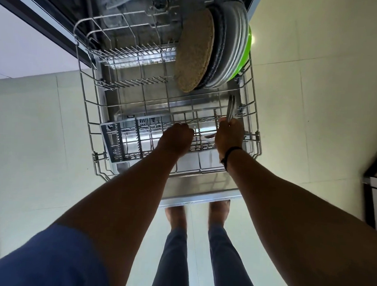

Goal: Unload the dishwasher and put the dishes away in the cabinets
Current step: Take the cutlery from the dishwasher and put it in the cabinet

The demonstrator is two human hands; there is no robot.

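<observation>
Steel rack, five upright plates, right hand gripping cutlery

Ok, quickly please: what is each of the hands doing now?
Left hand: fingers curled down in the cutlery basket; what it holds cannot be told.
Right hand: grips metal cutlery.

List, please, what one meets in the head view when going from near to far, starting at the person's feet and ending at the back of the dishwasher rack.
Bare feet → open steel dishwasher door → grey plastic cutlery basket → metal utensils in the right hand → upright stack of round plates.
</observation>
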